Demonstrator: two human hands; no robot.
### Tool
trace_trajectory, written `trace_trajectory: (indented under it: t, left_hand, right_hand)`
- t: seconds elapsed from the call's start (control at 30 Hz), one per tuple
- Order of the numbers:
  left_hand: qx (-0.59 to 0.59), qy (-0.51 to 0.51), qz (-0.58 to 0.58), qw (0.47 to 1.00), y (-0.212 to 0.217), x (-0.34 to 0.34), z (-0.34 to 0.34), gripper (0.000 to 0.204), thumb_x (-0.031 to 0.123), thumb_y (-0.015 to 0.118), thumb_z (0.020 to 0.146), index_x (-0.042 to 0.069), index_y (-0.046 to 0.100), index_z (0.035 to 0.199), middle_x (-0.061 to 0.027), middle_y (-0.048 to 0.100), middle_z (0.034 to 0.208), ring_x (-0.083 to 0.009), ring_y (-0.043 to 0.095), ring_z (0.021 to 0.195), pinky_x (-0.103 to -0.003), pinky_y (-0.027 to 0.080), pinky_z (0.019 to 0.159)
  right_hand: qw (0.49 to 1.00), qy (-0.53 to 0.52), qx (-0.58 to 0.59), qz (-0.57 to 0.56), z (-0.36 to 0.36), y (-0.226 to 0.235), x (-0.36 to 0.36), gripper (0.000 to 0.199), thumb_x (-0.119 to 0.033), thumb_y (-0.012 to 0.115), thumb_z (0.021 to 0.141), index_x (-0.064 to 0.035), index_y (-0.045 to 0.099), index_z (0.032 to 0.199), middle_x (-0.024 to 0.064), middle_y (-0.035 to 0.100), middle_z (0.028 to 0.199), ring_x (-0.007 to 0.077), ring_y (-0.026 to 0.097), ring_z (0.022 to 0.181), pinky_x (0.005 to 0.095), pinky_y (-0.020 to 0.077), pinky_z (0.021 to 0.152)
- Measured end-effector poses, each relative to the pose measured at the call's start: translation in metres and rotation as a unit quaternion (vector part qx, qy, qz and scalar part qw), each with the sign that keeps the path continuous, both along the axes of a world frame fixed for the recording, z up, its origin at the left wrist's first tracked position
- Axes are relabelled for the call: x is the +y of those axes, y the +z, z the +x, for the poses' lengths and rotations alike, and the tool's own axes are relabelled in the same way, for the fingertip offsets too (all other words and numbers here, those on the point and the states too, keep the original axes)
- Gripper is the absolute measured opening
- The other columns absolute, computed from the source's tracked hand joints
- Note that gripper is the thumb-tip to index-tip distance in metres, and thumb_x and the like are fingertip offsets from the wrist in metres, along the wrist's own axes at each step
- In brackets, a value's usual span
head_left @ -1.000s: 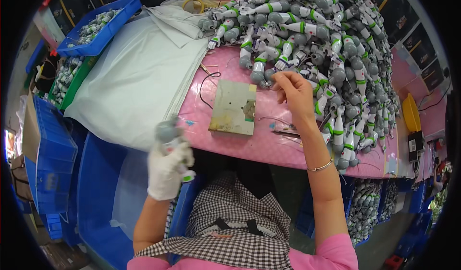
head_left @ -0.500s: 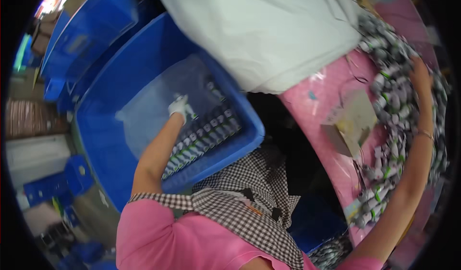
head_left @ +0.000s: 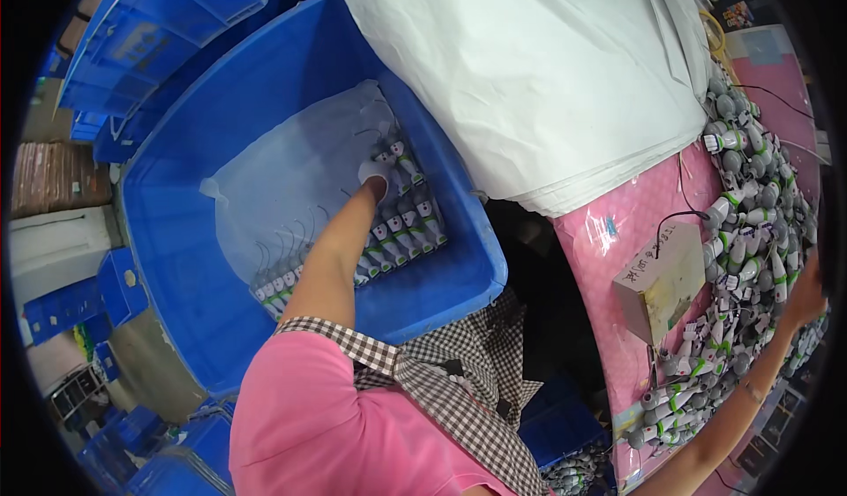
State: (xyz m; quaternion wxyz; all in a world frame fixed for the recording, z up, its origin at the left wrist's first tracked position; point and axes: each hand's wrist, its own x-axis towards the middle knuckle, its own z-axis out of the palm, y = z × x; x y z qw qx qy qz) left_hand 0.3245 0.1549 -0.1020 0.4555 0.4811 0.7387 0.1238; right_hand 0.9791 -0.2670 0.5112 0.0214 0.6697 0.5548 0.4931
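My left hand [head_left: 374, 177], in a white glove, reaches down into a large blue bin [head_left: 445, 298]. It is at a grey-and-white handheld device [head_left: 386, 157] with a green band, and its fingers are partly hidden. Beside that lies another such device [head_left: 405, 163]. A row of the same devices [head_left: 399, 236] runs along the near side of the bin, thin cords trailing onto a whitish sheet [head_left: 282, 165]. Bare, my right hand [head_left: 805, 295] is at the outer edge of a heap of these devices [head_left: 750, 223] on the pink-covered table; its fingers are dark and unclear.
A white cloth [head_left: 529, 82] drapes over the bin's far right side and the pink table [head_left: 587, 275]. On the table stands a small cardboard box [head_left: 662, 280]. Blue crates [head_left: 168, 33] are stacked at the far left, and more devices [head_left: 573, 469] lie below the table's near end.
My left hand has moved right across the sheet with a device, to the one at the bin's right side. My right hand has moved nearer along the heap. The view has shifted.
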Motion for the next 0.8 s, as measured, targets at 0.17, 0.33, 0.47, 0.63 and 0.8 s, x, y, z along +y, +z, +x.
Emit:
trace_trajectory:
  t: [0.17,0.33,0.47,0.63,0.8]
  left_hand:
    - [0.108,-0.219,0.047,0.969,0.013,0.005,-0.01,0.043,0.039,0.054,0.084,0.011,0.059,0.117,-0.0216,0.062,0.108,-0.0326,0.06,0.102,-0.039,0.047,0.084]
    - [0.223,-0.402,-0.016,0.888,0.038,-0.005,-0.037,0.05,0.035,0.037,0.095,0.003,0.038,0.135,-0.0167,0.041,0.135,-0.0257,0.037,0.127,-0.034,0.032,0.104]
    - [-0.013,-0.175,0.296,0.939,0.19,-0.007,0.005,0.033,0.015,0.056,0.089,-0.004,0.053,0.115,-0.0151,0.058,0.112,-0.0237,0.057,0.1,-0.032,0.043,0.088]
    - [-0.392,-0.218,0.428,0.784,0.401,-0.101,0.045,0.028,0.019,0.053,0.092,-0.001,0.055,0.112,-0.0062,0.059,0.101,-0.0173,0.056,0.096,-0.031,0.042,0.089]
    - [-0.243,-0.76,0.359,0.484,0.517,-0.206,0.115,0.049,0.009,0.073,0.067,0.002,0.054,0.112,-0.0144,0.059,0.1,-0.03,0.057,0.094,-0.036,0.046,0.08]
  right_hand:
    - [0.959,0.086,0.159,0.22,-0.273,-0.025,0.026,0.017,-0.006,0.06,0.084,0.0009,0.064,0.099,0.0099,0.062,0.089,0.0207,0.061,0.077,0.0351,0.0505,0.07]
    - [0.919,0.116,0.348,0.145,-0.368,-0.122,0.067,0.021,0.011,0.065,0.065,-0.0023,0.063,0.082,0.0087,0.058,0.086,0.021,0.055,0.073,0.0285,0.0422,0.063]
    - [0.834,0.067,0.51,0.199,-0.404,-0.144,0.026,0.026,0.01,0.07,0.062,-0.0055,0.065,0.082,0.0055,0.055,0.079,0.0182,0.052,0.064,0.0273,0.0403,0.056]
    - [0.785,0.224,0.559,0.145,-0.425,-0.165,0.0,0.019,0.0,0.07,0.068,-0.0101,0.07,0.084,0.0043,0.056,0.08,0.0171,0.054,0.067,0.0275,0.0419,0.056]
    - [0.608,0.351,0.71,0.057,-0.455,-0.155,-0.001,0.021,-0.007,0.07,0.072,-0.0082,0.07,0.093,0.0072,0.059,0.087,0.0196,0.057,0.074,0.0286,0.0463,0.064]
